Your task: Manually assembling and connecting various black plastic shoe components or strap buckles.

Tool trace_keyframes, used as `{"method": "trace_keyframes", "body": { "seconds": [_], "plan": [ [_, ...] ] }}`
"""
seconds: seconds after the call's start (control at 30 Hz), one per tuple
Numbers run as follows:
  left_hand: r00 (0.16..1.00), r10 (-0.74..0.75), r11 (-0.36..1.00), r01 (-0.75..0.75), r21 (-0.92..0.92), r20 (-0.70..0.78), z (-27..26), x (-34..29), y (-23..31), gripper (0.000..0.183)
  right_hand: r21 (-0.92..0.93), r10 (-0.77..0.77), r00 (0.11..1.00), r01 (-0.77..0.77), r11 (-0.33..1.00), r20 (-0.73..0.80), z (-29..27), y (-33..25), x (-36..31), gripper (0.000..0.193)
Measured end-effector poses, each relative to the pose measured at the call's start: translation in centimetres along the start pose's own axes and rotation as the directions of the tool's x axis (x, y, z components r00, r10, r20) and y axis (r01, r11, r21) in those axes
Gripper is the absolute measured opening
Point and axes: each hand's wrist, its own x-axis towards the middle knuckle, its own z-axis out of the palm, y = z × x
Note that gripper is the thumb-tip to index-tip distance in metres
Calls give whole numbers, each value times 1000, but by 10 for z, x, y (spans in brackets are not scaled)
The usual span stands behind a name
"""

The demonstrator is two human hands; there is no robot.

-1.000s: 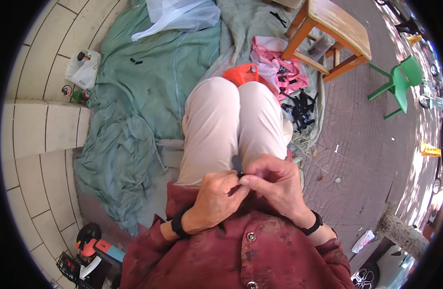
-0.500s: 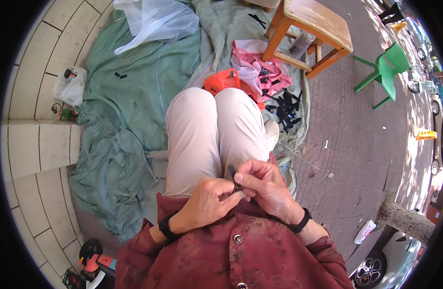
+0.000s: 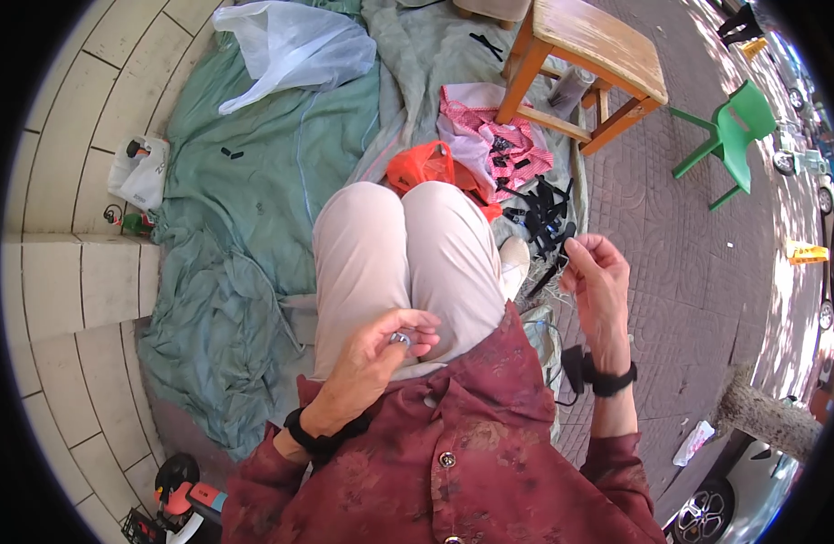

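Over my lap, my left hand [image 3: 381,349] is curled with a small shiny metal piece [image 3: 399,339] resting between thumb and fingers; its exact kind is too small to tell. My right hand [image 3: 600,281] is out to the right of my knees, its thumb and forefinger pinched on a short black strap [image 3: 546,279] that slants down toward my shoe. Just beyond it lies a tangled pile of black straps [image 3: 546,213] on the sheet. Black bands circle both my wrists.
Beyond my knees sit a red plastic bag [image 3: 423,166] and a pink checked cloth [image 3: 494,136] with black pieces on it. A wooden stool [image 3: 603,45] stands far right, a green chair [image 3: 736,122] past it. White bags [image 3: 299,50] lie on the green sheet [image 3: 227,308].
My hands have parted from their meeting point over my lap. The right one has swung out to the right, near the strap pile; the left stays over my lap, its small metal piece now visible.
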Motion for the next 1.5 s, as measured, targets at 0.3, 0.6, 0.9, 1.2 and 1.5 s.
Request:
{"method": "trace_keyframes", "body": {
  "seconds": [0.3,0.6,0.9,1.2,1.5],
  "plan": [
    [990,19,998,-10,65,-143,1,2,10,24,-187,-97,995,92,978,-18,-28,77,55,10],
    [925,-146,966,57,-253,-351,-13,-1,31,27,-632,-31,999,33,774,13,-3,215,163,14],
    [888,-295,954,255,-158,-353,-22,19,48,11,-921,-127,968,244,302,215,44,293,252,27],
    [890,-362,931,333,-149,-277,-36,31,52,16,-909,-9,995,92,407,96,53,308,262,21],
    [924,-286,947,232,-220,-255,-36,18,37,16,-802,-139,873,484,350,467,66,287,267,58]
  ]
}}
